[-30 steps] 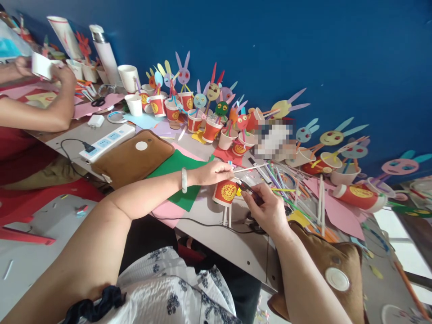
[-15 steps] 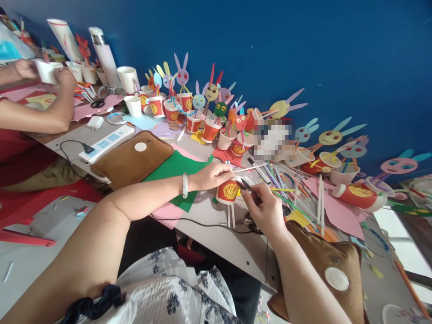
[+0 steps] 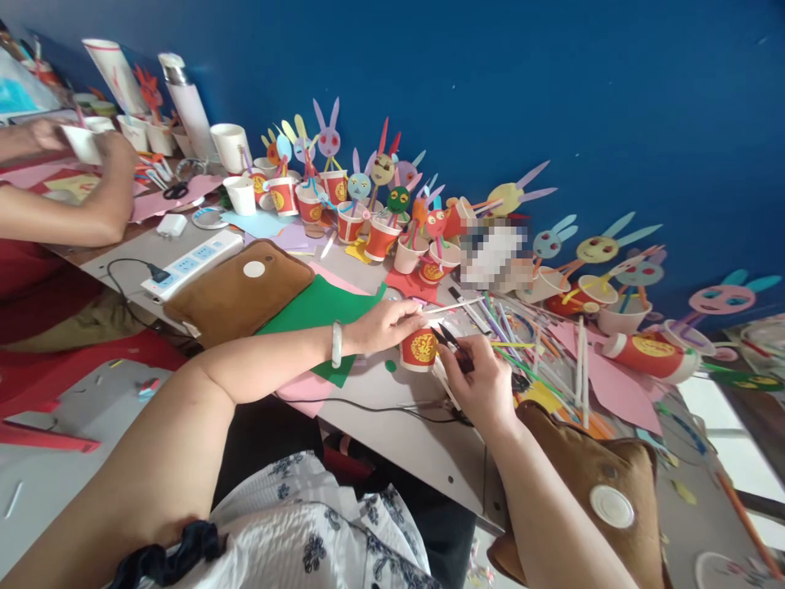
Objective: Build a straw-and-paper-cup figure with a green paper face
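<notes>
Red paper cup (image 3: 419, 350) further right than before, in pinch of left hand (image 3: 392, 324); black scissors-like tool (image 3: 455, 340) in closed right hand (image 3: 484, 375)

The right fingers (image 3: 452, 372) partly hide the black tool (image 3: 450, 334). Pixelation blurs one patch (image 3: 494, 255). The left edge crops a co-worker (image 3: 67, 214).

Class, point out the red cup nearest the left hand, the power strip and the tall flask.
Red cup (image 3: 420, 349), head view: yellow emblem on its side.
Power strip (image 3: 195, 263), head view: middle of its socketed top.
Flask (image 3: 189, 114), head view: side of its pale body.
</notes>
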The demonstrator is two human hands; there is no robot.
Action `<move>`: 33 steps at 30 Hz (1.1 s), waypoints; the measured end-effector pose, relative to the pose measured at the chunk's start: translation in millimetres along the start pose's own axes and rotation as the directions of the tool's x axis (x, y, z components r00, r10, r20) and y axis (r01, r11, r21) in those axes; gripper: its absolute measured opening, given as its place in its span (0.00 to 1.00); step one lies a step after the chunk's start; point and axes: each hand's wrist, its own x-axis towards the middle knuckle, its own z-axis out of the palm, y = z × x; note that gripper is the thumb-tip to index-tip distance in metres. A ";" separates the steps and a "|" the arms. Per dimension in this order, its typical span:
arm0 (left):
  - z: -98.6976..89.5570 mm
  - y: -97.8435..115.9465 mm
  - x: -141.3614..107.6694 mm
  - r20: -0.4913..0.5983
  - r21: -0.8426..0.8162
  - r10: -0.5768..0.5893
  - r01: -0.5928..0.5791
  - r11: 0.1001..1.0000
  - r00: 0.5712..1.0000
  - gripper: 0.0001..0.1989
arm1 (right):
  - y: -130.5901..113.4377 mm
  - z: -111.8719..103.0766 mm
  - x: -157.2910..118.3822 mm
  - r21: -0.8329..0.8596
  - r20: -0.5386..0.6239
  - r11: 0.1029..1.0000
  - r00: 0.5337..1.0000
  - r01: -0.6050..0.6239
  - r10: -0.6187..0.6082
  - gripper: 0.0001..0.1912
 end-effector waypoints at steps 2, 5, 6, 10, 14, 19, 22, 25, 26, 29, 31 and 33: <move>0.1 3.0 -0.5 -0.010 -0.010 0.007 -0.007 1.000 1.000 0.17 | -2.3 -0.6 0.9 0.102 0.021 0.992 0.997 -0.070 0.068 0.15; -0.9 5.5 -0.4 -0.040 -0.015 0.019 -0.020 1.000 0.999 0.16 | -5.4 -1.7 1.5 0.168 0.017 0.981 0.995 -0.100 0.098 0.15; -1.4 5.8 -0.2 -0.052 -0.020 0.020 -0.021 1.000 0.998 0.17 | -6.2 -1.8 1.4 0.172 0.013 0.980 0.995 -0.097 0.097 0.15; -2.2 6.1 -0.1 -0.066 -0.043 0.018 -0.021 0.999 0.998 0.18 | -8.6 -1.2 0.7 0.167 -0.011 0.982 0.996 -0.086 0.089 0.14; -1.2 7.7 -1.5 -0.066 -0.020 0.017 -0.019 1.000 0.998 0.18 | -11.2 -1.8 1.8 0.159 -0.037 0.985 0.996 -0.074 0.081 0.14; 0.0 7.9 -2.9 -0.069 -0.005 0.031 -0.031 0.999 0.997 0.17 | -13.3 -3.7 2.8 0.151 -0.052 0.986 0.995 -0.075 0.084 0.14; 1.0 7.1 -4.0 -0.073 0.016 0.049 -0.048 0.999 0.996 0.19 | -13.8 -3.6 2.9 0.156 -0.046 0.984 0.995 -0.084 0.092 0.14; 1.6 8.0 -5.9 -0.067 0.037 0.070 -0.068 0.997 0.995 0.19 | -14.5 -3.2 3.4 0.167 -0.038 0.980 0.993 -0.105 0.113 0.15; 1.7 8.7 -6.7 -0.063 0.046 0.071 -0.068 0.997 0.996 0.19 | -14.6 -3.2 3.7 0.170 -0.037 0.979 0.992 -0.114 0.122 0.15; 2.1 10.2 -8.7 -0.062 0.080 0.065 -0.060 0.995 0.996 0.17 | -14.1 -3.4 4.4 0.180 -0.025 0.973 0.988 -0.143 0.149 0.16; 2.8 10.2 -9.4 -0.074 0.102 0.066 -0.058 0.993 0.995 0.16 | -13.4 -3.5 4.6 0.185 -0.007 0.970 0.987 -0.159 0.163 0.16; 3.8 9.5 -9.4 -0.086 0.120 0.078 -0.068 0.990 0.993 0.15 | -13.1 -3.4 4.3 0.186 0.005 0.968 0.985 -0.170 0.172 0.16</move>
